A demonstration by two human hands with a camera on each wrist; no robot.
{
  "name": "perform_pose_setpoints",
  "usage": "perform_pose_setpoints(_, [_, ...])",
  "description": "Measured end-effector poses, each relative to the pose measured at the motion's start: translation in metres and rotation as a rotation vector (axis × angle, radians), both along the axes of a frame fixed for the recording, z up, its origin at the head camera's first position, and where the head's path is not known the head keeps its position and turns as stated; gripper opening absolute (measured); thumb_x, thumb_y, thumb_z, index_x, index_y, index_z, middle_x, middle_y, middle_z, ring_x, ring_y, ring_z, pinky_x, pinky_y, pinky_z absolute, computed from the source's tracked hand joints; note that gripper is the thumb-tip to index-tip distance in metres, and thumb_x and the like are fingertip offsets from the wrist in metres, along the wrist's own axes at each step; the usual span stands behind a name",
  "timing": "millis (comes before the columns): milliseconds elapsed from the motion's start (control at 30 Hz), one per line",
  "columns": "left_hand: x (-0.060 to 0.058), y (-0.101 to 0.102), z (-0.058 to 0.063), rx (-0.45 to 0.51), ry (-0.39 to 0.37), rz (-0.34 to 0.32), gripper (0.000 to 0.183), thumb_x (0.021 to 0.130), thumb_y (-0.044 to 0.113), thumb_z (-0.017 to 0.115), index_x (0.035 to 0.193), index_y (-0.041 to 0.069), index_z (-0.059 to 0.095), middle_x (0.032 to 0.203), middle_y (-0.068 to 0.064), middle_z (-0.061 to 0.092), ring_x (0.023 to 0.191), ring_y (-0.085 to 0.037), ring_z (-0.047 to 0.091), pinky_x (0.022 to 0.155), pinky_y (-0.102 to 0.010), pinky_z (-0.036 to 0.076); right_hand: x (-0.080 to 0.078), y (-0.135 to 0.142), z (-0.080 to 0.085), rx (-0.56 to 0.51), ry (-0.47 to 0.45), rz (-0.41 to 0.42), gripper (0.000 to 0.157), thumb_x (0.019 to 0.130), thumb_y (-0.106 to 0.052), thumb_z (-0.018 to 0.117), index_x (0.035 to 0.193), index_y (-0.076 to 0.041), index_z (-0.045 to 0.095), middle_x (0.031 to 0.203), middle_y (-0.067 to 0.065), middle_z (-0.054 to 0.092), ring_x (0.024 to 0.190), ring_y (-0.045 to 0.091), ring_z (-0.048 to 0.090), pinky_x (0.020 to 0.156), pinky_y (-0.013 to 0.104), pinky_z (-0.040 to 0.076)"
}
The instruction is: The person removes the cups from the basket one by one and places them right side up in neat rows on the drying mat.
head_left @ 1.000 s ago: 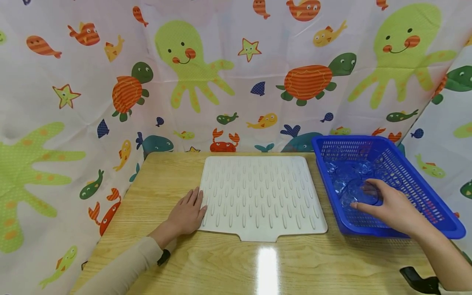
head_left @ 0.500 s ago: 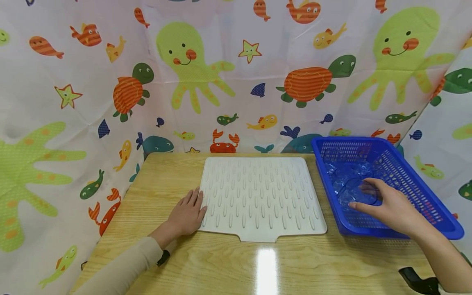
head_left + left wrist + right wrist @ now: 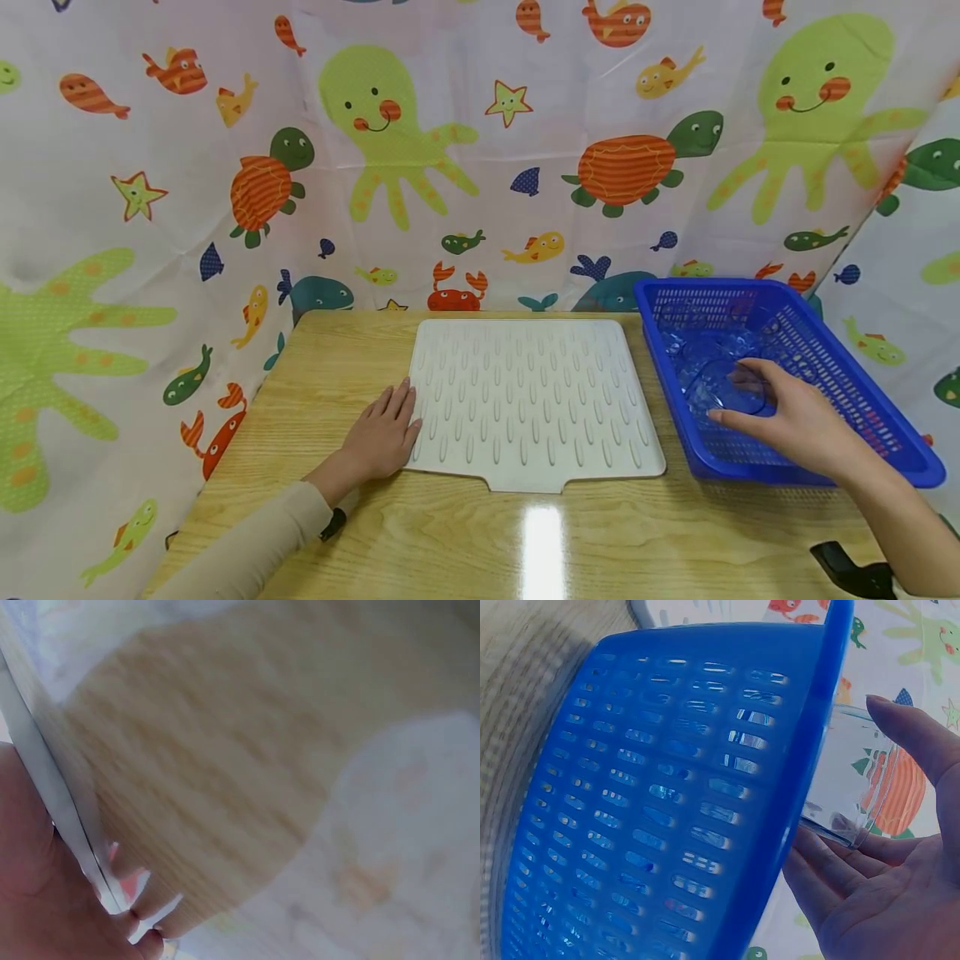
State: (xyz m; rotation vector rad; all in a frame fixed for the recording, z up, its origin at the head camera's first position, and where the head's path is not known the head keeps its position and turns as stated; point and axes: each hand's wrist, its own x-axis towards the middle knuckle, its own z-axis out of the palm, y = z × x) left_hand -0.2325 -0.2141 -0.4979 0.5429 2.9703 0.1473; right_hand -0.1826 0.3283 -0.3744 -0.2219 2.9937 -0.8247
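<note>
My right hand (image 3: 787, 417) is over the front left part of a blue plastic basket (image 3: 847, 367). It holds a clear glass cup (image 3: 723, 387) between thumb and fingers, rim facing up. In the right wrist view, the transparent cup (image 3: 851, 780) shows beyond the basket's rim, with fingers under one side and the thumb at the other. More clear glassware (image 3: 738, 340) lies inside the basket, hard to make out singly. My left hand (image 3: 382, 429) rests with fingers extended on the left edge of a white ridged drying board (image 3: 525, 400).
A wooden table (image 3: 420, 542) carries the board in the middle and the basket at right. A curtain (image 3: 480, 150) printed with sea animals stands along the back and both sides. The basket's raised rim (image 3: 780, 855) lies close to my right hand.
The cup in my right hand has shifted slightly up and left over the basket. My left hand stays on the board's edge.
</note>
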Motion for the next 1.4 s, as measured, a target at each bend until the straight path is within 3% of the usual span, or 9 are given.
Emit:
perform_pose_setpoints(367, [-0.003, -0.004, -0.01, 0.006, 0.029, -0.009, 0.063, 0.112, 0.041, 0.027, 0.164, 0.007, 0.017, 0.172, -0.011, 0.008, 0.155, -0.043, 0.014, 0.121, -0.058, 0.023, 0.001, -0.001, 0.013, -0.004, 0.001, -0.011, 0.095, 0.092, -0.047, 0.076, 0.151, 0.013, 0.031, 0.138, 0.039, 0.053, 0.125, 0.059, 0.049, 0.091, 0.071, 0.044])
perform_pose_setpoints(833, [-0.001, -0.002, -0.003, 0.0, -0.006, -0.015, 0.063, 0.112, 0.039, 0.027, 0.164, 0.004, 0.015, 0.172, -0.014, 0.008, 0.155, -0.045, 0.012, 0.121, -0.059, 0.02, -0.007, -0.007, 0.031, -0.014, 0.005, -0.006, 0.102, 0.091, -0.048, 0.076, 0.155, 0.012, 0.024, 0.142, 0.039, 0.049, 0.13, 0.063, 0.042, 0.094, 0.076, 0.04])
perform_pose_setpoints(1400, [-0.003, -0.005, -0.007, -0.021, 0.009, -0.028, 0.063, 0.113, 0.041, 0.025, 0.164, 0.005, 0.017, 0.172, -0.014, 0.009, 0.155, -0.044, 0.013, 0.12, -0.059, 0.024, -0.009, -0.016, 0.038, -0.086, 0.0, -0.021, 0.104, 0.092, -0.048, 0.075, 0.16, 0.006, 0.018, 0.146, 0.036, 0.045, 0.133, 0.061, 0.038, 0.096, 0.077, 0.036])
